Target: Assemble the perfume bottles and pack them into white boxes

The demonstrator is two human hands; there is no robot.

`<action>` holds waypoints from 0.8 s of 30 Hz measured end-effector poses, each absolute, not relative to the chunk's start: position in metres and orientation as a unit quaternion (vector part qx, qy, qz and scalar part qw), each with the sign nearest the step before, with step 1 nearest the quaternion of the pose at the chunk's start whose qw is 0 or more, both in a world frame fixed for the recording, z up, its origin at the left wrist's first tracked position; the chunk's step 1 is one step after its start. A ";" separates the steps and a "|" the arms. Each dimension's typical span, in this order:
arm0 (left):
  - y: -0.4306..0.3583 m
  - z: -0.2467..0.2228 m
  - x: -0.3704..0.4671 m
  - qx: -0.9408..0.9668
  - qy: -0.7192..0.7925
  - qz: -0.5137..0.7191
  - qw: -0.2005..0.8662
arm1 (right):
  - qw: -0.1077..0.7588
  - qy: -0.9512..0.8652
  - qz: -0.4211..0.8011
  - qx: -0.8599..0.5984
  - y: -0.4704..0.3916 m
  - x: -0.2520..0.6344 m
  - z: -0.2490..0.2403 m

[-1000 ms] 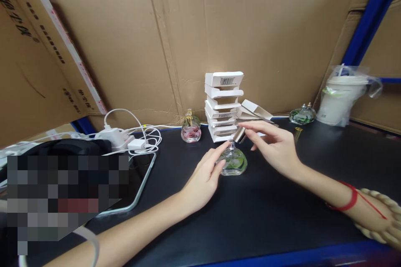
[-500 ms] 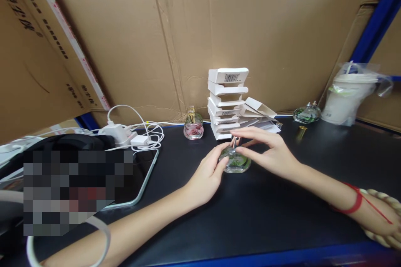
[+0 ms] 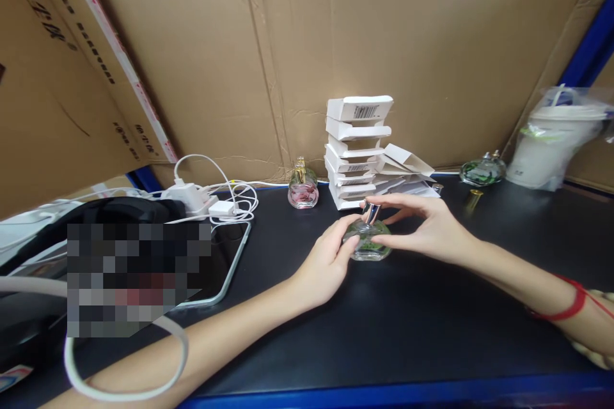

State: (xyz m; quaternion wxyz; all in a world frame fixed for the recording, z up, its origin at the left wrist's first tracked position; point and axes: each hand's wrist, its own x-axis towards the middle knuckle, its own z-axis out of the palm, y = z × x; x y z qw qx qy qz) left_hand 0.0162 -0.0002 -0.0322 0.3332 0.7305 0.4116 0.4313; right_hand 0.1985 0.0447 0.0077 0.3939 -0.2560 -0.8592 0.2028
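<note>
A clear glass perfume bottle (image 3: 368, 252) with green decoration stands upright on the black tabletop, a shiny silver cap (image 3: 371, 213) tilted slightly at its top. My left hand (image 3: 322, 261) wraps the bottle's left side, thumb in front. From the right, my right hand (image 3: 434, 230) spans the bottle and cap: the thumb presses the glass, the index finger reaches behind the cap, and the other fingertips are hidden behind. Whether the cap is fully seated cannot be seen.
Behind the hands rises a stack of white boxes (image 3: 357, 131), with loose folded cartons beside it. Pink bottles (image 3: 303, 195) stand left of it. A gold cap (image 3: 474, 199), green bottles (image 3: 482, 170) and a bagged cup (image 3: 542, 147) are at right; a tablet (image 3: 230, 262) and cables lie left.
My right fingers have shifted around the top of the bottle, the thumb now lower on the glass. More of the silver top shows. My left hand keeps its hold; the view has shifted slightly.
</note>
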 end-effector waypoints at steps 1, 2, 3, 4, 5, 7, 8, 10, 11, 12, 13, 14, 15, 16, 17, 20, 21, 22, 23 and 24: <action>0.000 -0.032 0.016 0.731 0.412 0.430 0.332 | 0.389 -0.860 0.206 -0.258 0.045 0.198 0.009; 0.000 -0.032 0.016 0.733 0.412 0.429 0.331 | 0.383 -0.861 0.210 -0.262 0.046 0.198 0.010; 0.000 -0.032 0.017 0.734 0.411 0.428 0.330 | 0.375 -0.862 0.215 -0.265 0.047 0.198 0.011; 0.000 -0.032 0.017 0.736 0.410 0.427 0.329 | 0.368 -0.864 0.218 -0.266 0.048 0.198 0.012; 0.000 -0.033 0.017 0.737 0.408 0.428 0.327 | 0.365 -0.866 0.218 -0.265 0.048 0.198 0.012; 0.000 -0.032 0.017 0.738 0.405 0.431 0.327 | 0.366 -0.869 0.211 -0.258 0.048 0.197 0.013; 0.000 -0.031 0.017 0.736 0.406 0.432 0.327 | 0.369 -0.870 0.205 -0.255 0.048 0.197 0.012; -0.001 -0.029 0.018 0.731 0.416 0.431 0.327 | 0.370 -0.873 0.192 -0.254 0.047 0.197 0.009; -0.002 -0.028 0.018 0.727 0.425 0.429 0.326 | 0.366 -0.874 0.192 -0.257 0.046 0.196 0.007; -0.002 -0.026 0.018 0.723 0.436 0.428 0.324 | 0.356 -0.875 0.198 -0.261 0.046 0.196 0.004; -0.002 -0.025 0.018 0.713 0.450 0.430 0.323 | 0.343 -0.876 0.209 -0.265 0.046 0.196 0.000; -0.002 -0.025 0.018 0.701 0.464 0.433 0.324 | 0.328 -0.877 0.225 -0.269 0.047 0.197 -0.004; -0.002 -0.025 0.017 0.687 0.478 0.440 0.324 | 0.307 -0.880 0.241 -0.270 0.049 0.198 -0.007; -0.001 -0.026 0.016 0.671 0.491 0.450 0.325 | 0.287 -0.884 0.250 -0.273 0.052 0.199 -0.011; 0.000 -0.028 0.015 0.654 0.504 0.461 0.324 | 0.262 -0.890 0.249 -0.277 0.055 0.201 -0.013; 0.007 -0.036 0.009 0.585 0.545 0.507 0.322 | 0.197 -0.904 0.224 -0.306 0.066 0.209 -0.015; 0.010 -0.038 0.007 0.559 0.560 0.521 0.321 | 0.183 -0.908 0.204 -0.315 0.069 0.212 -0.013; 0.013 -0.039 0.004 0.533 0.576 0.533 0.316 | 0.175 -0.911 0.185 -0.323 0.072 0.215 -0.012; 0.016 -0.039 0.002 0.515 0.590 0.538 0.312 | 0.170 -0.912 0.171 -0.333 0.075 0.218 -0.010; 0.018 -0.038 0.000 0.500 0.606 0.537 0.307 | 0.166 -0.911 0.161 -0.341 0.077 0.220 -0.008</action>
